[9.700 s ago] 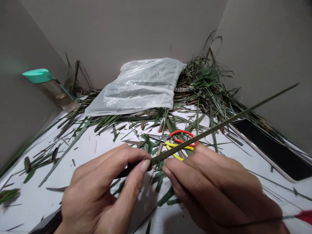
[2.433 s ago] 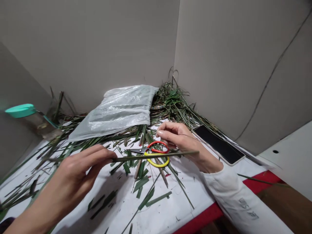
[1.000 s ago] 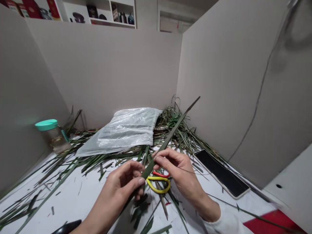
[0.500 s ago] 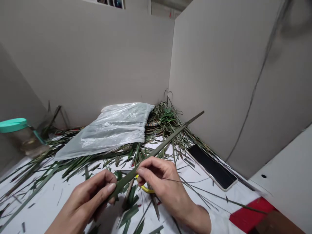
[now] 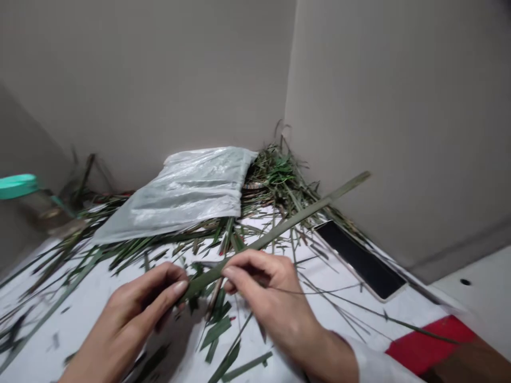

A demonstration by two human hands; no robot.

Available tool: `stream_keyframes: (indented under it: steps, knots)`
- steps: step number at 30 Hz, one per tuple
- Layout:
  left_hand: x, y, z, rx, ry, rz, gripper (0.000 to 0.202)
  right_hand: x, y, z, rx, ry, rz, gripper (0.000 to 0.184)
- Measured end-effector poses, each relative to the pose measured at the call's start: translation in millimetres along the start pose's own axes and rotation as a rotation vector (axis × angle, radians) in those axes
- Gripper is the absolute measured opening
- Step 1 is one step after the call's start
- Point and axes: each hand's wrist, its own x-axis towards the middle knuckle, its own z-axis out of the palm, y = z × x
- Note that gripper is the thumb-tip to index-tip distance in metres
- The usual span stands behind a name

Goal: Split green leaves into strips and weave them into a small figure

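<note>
A long flat green leaf strip (image 5: 289, 222) runs slantwise across the view, its far end raised toward the right wall. My left hand (image 5: 133, 314) pinches its near end between thumb and forefinger. Farther along, my right hand (image 5: 275, 303) pinches the same strip with thumb and fingertips. A thin dark strand trails out to the right from behind my right hand. Beneath both hands, short cut leaf pieces (image 5: 217, 332) lie scattered on the white table cover (image 5: 315, 324).
A white plastic bag (image 5: 187, 191) lies over leaf strips at the back. Dried leaves (image 5: 277, 173) are heaped in the corner. A phone (image 5: 361, 260) rests at right near a red patch (image 5: 431, 343). A container with a turquoise lid (image 5: 18, 186) stands far left.
The view has tilted down, and things at the back appear higher. The leaf strip's far end has swung right and its broad face shows more. Both hands keep their pinch.
</note>
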Motion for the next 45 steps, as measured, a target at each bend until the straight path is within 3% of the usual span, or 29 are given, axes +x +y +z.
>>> stream_keyframes:
  steps: [3, 11, 15, 17, 21, 23, 26, 34, 45]
  knots:
    - [-4.4, 14.9, 2.2, 0.081, -0.040, 0.044, 0.030, -0.9, -3.5, -3.3, -0.035, 0.030, -0.057, 0.011]
    - [-14.0, 19.1, 3.5, 0.142, 0.077, 0.168, 0.018, -0.6, -9.8, -4.4, -0.118, 0.039, -0.177, 0.012]
    - [-19.8, 18.7, 6.4, 0.289, 0.173, 0.302, 0.011, -4.5, -4.1, -4.5, -0.217, 0.009, -0.216, 0.011]
    - [-22.9, 17.0, 7.9, 0.372, 0.201, 0.381, 0.009, -7.4, -0.2, -4.8, -0.331, -0.011, -0.309, 0.012]
    - [-29.2, 11.8, 11.2, 0.450, 0.187, 0.458, 0.008, -12.5, 5.9, -5.2, -0.635, -0.118, -0.626, 0.014]
    - [-31.4, 10.1, 12.5, 0.462, 0.174, 0.468, 0.010, -14.1, 7.2, -5.1, -0.716, -0.172, -0.690, 0.015]
    - [-32.8, 10.0, 13.3, 0.461, 0.183, 0.462, 0.008, -15.1, 7.5, -4.1, -0.759, -0.187, -0.670, 0.016]
    - [-31.6, 17.1, 14.1, 0.340, 0.182, 0.398, 0.006, -16.7, 6.0, 0.8, -0.798, -0.053, -0.707, 0.023]
    - [-30.8, 21.9, 13.5, 0.244, 0.152, 0.240, 0.017, -20.1, 4.6, -0.2, -0.840, -0.007, -0.728, 0.021]
